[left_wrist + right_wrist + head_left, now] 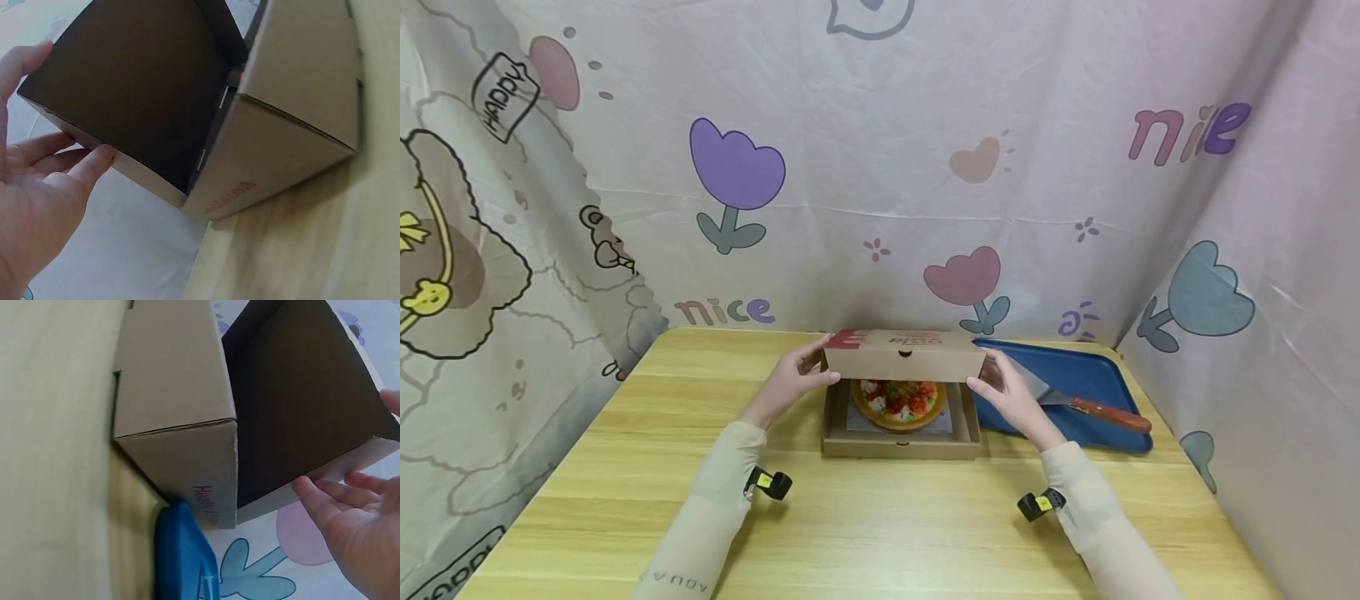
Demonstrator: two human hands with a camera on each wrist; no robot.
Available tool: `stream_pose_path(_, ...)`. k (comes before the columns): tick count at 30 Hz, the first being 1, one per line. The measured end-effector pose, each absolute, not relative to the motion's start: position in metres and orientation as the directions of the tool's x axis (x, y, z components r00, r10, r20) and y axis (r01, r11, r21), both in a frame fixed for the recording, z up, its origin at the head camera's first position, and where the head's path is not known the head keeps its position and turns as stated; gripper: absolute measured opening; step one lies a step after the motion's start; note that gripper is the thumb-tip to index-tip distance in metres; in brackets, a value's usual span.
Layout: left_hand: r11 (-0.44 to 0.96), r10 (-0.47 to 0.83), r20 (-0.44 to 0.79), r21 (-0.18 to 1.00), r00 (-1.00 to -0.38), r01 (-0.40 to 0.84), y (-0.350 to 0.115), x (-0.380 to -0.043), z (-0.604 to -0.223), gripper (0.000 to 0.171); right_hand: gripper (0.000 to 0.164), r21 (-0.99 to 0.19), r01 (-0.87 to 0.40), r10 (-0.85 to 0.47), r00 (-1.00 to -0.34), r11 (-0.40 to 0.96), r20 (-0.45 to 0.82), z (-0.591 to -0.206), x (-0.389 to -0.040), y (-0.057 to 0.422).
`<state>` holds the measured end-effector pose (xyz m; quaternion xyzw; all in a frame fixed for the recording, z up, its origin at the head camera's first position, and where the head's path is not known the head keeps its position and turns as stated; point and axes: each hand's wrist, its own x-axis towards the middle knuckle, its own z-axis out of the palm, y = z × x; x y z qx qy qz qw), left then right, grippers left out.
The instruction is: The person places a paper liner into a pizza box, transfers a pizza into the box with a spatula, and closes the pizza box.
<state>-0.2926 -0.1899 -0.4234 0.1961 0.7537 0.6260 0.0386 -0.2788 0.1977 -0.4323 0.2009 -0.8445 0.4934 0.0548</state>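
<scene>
A brown cardboard pizza box stands on the wooden table with its lid tilted partway up. Inside it a small pizza with red and white toppings lies on a pale paper sheet; the lid covers its far part. At the lid's left side my left hand grips the edge between thumb and fingers, as the left wrist view shows on the lid's side flap. My right hand holds the opposite side, its thumb and fingertips on the flap in the right wrist view.
To the right of the box lies a blue tray. A metal pizza server with a wooden handle rests on it. Behind the table hangs a patterned cloth, with more cloth at both sides.
</scene>
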Motion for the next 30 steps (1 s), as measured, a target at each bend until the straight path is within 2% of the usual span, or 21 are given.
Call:
stream_pose_path(4, 0.126, 0.366, 0.18, 0.963, -0.913, 0.24, -0.191, -0.288, -0.429, 0.086, 0.063, -0.817, -0.398, -0.301, -0.909, 0.418, 0.288, -0.439, -0.274, 0.197)
stream_pose_path(8, 0.175, 0.369, 0.163, 0.955, -0.915, 0.24, -0.19, -0.283, -0.434, 0.089, 0.066, -0.818, -0.383, -0.3, -0.915, 0.429, 0.271, -0.444, -0.267, 0.196)
stream_pose_path(21, 0.275, 0.404, 0.155, 0.919, -0.901, 0.281, -0.191, -0.269, -0.442, 0.093, 0.07, -0.791, -0.341, -0.312, -0.929, 0.508, 0.2, -0.452, -0.255, 0.199)
stream_pose_path(30, 0.322, 0.42, 0.09, 0.916, -0.903, 0.241, -0.194, -0.267, -0.449, 0.094, 0.072, -0.731, -0.356, -0.322, -0.927, 0.582, 0.194, -0.455, -0.253, 0.202)
